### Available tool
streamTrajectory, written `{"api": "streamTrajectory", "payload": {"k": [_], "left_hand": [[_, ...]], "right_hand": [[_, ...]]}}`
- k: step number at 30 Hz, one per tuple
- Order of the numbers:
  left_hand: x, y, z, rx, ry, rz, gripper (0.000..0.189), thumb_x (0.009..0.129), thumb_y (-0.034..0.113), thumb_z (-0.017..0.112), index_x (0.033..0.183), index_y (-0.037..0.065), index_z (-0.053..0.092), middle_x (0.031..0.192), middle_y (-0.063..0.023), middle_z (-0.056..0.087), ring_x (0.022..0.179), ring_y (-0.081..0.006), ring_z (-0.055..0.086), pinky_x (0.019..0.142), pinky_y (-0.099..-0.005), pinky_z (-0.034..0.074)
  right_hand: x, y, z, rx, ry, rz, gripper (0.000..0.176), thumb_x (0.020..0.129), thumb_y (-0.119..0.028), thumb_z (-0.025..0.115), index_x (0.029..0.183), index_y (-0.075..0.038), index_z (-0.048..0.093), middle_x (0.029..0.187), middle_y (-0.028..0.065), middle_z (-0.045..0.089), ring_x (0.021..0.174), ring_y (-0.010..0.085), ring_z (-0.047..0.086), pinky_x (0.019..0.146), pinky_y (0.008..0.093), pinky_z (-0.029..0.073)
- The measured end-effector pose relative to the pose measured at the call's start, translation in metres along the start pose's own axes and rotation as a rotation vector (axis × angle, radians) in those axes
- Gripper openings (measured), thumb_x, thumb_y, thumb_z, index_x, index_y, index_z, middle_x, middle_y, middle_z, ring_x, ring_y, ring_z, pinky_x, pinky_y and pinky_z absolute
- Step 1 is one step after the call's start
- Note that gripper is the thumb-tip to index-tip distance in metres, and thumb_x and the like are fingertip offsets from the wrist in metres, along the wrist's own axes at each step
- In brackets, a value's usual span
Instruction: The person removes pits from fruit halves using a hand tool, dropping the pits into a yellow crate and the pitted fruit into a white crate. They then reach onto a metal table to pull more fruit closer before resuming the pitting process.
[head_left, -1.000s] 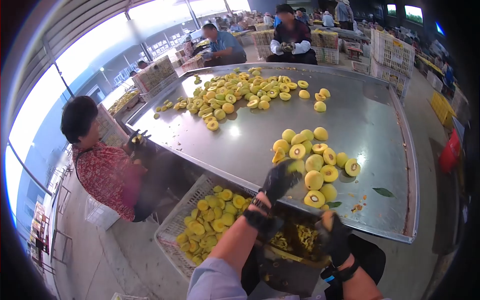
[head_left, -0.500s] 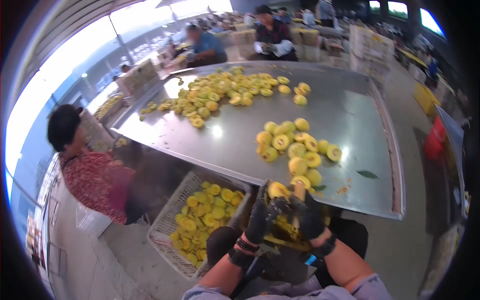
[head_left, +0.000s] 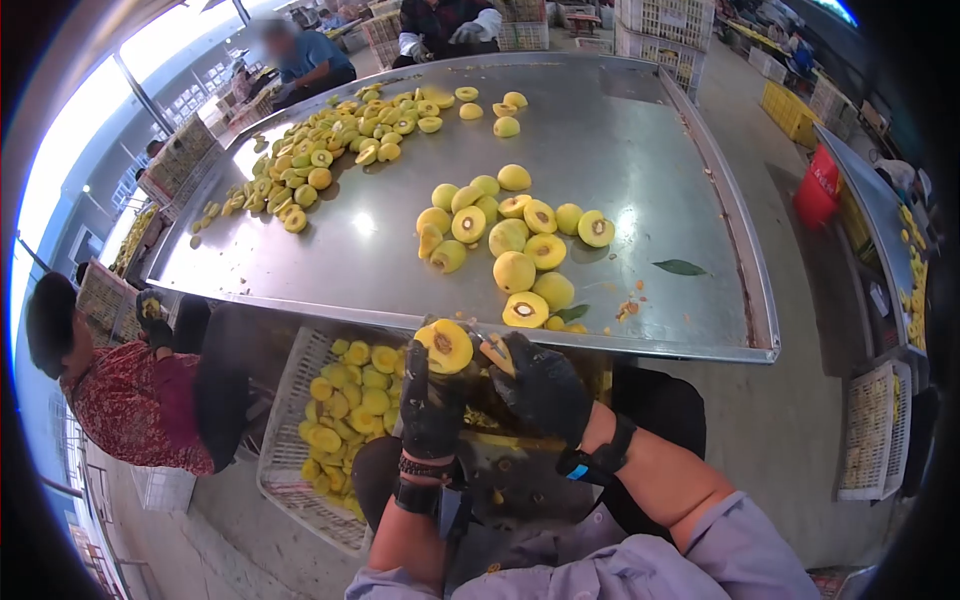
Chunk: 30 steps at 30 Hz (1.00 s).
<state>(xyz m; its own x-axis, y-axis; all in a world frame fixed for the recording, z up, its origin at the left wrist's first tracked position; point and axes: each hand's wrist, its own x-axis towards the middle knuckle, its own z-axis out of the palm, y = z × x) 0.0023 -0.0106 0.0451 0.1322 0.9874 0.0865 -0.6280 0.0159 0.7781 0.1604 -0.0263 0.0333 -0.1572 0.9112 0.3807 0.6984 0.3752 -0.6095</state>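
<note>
My left hand (head_left: 432,405), in a dark glove, is closed around a halved yellow peach (head_left: 446,346) with its brown-edged cut face up. In my gloved right hand (head_left: 545,385) is a pitting knife with a wooden handle (head_left: 497,353); its metal end points at the peach half. Both hands are just off the near edge of the metal table (head_left: 660,170), over a bin (head_left: 520,442) holding dark scraps. Right beyond them on the table lies a group of peach halves (head_left: 515,271), some cut side up.
A bigger heap of peach halves (head_left: 330,140) covers the table's far left. At my left stands a white crate (head_left: 285,410) full of peach halves. A person in a red patterned top (head_left: 140,400) sits beyond it. A leaf (head_left: 681,268) lies at the table's right.
The view has tilted down and turned right, so the table appears higher and further left. The held peach half now shows its cut face, with the knife's tip close beside it.
</note>
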Motion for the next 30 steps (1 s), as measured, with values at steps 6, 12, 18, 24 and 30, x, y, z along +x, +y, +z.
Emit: {"api": "streamTrajectory", "payload": {"k": [6, 12, 18, 24, 30], "left_hand": [[-0.006, -0.029, -0.026, 0.485, 0.027, 0.129, 0.048, 0.094, 0.022, 0.051, 0.132, 0.000, 0.032, 0.123, -0.0145, 0.047, 0.110, -0.0234, 0.052, 0.093, -0.0365, 0.046], [-0.006, -0.038, -0.033, 0.410, -0.124, 0.299, 0.053, 0.096, 0.039, 0.043, 0.132, 0.002, 0.033, 0.124, -0.0122, 0.046, 0.110, -0.0238, 0.051, 0.096, -0.0378, 0.043], [0.001, -0.036, -0.039, 0.405, 0.188, 0.095, 0.048, 0.098, 0.035, 0.037, 0.131, -0.001, 0.038, 0.116, -0.0100, 0.052, 0.109, -0.0184, 0.051, 0.093, -0.0323, 0.043], [-0.001, -0.043, -0.050, 0.838, 0.183, 0.284, 0.044, 0.099, 0.027, 0.036, 0.129, -0.003, 0.041, 0.119, -0.0115, 0.052, 0.109, -0.0185, 0.050, 0.095, -0.0310, 0.040], [0.007, -0.052, -0.051, 1.160, 0.170, 0.413, 0.037, 0.092, 0.000, 0.038, 0.128, -0.007, 0.041, 0.126, -0.0239, 0.047, 0.113, -0.0362, 0.048, 0.095, -0.0384, 0.040]], "right_hand": [[-0.001, 0.008, 0.011, -0.023, -0.002, -0.118, 0.046, 0.077, -0.016, 0.057, 0.116, 0.008, 0.049, 0.097, 0.0239, 0.060, 0.083, 0.0369, 0.060, 0.073, 0.0440, 0.049], [-0.005, 0.005, 0.018, -0.059, -0.131, -0.033, 0.045, 0.077, -0.016, 0.059, 0.116, 0.004, 0.048, 0.093, 0.0230, 0.061, 0.080, 0.0377, 0.060, 0.070, 0.0444, 0.048], [-0.006, 0.001, 0.021, -0.041, -0.178, -0.159, 0.040, 0.078, -0.014, 0.056, 0.113, 0.006, 0.049, 0.089, 0.0235, 0.061, 0.076, 0.0365, 0.061, 0.066, 0.0432, 0.049], [-0.014, 0.000, 0.026, 0.001, -0.115, -0.223, 0.040, 0.081, -0.014, 0.054, 0.115, 0.006, 0.048, 0.088, 0.0248, 0.061, 0.075, 0.0360, 0.062, 0.064, 0.0423, 0.049], [-0.013, -0.003, 0.019, -0.207, -0.173, -0.123, 0.026, 0.082, -0.012, 0.050, 0.104, 0.003, 0.050, 0.084, 0.0216, 0.062, 0.070, 0.0344, 0.062, 0.059, 0.0422, 0.049]]}}
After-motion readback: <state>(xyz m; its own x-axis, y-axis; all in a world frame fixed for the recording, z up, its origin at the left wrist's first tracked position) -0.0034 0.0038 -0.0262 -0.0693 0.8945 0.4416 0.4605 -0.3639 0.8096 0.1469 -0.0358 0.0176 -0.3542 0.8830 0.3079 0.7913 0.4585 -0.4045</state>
